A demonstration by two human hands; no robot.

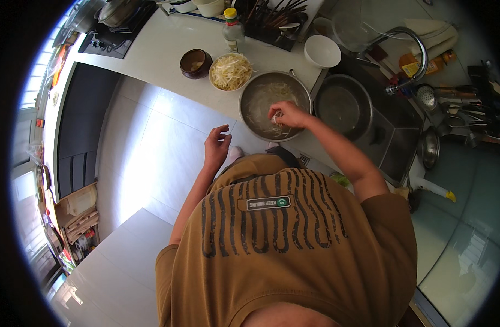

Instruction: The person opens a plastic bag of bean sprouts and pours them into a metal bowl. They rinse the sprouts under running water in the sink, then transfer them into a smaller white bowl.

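Note:
A steel basin [250,88] of water with loose bean sprouts [279,88] in it stands at the counter's edge, beside the sink. Over the basin is my right hand [288,115], its fingers closed on a few pale sprouts [277,117]. My left hand [217,145] hangs in the air to the left of the basin, fingers apart and slightly curled, holding nothing. Touching or very near the basin's left side, a bowl is heaped with bean sprouts [231,72]. Left of that sits a dark brown pot [196,64] with small pale pieces inside.
A second metal basin [370,102] sits in the sink [401,139], under a curved faucet [424,53]. Behind the work area are a white bowl [322,51], a bottle with a yellow cap [233,34] and a chopstick and utensil holder [270,39]. A stove [107,41] lies far left.

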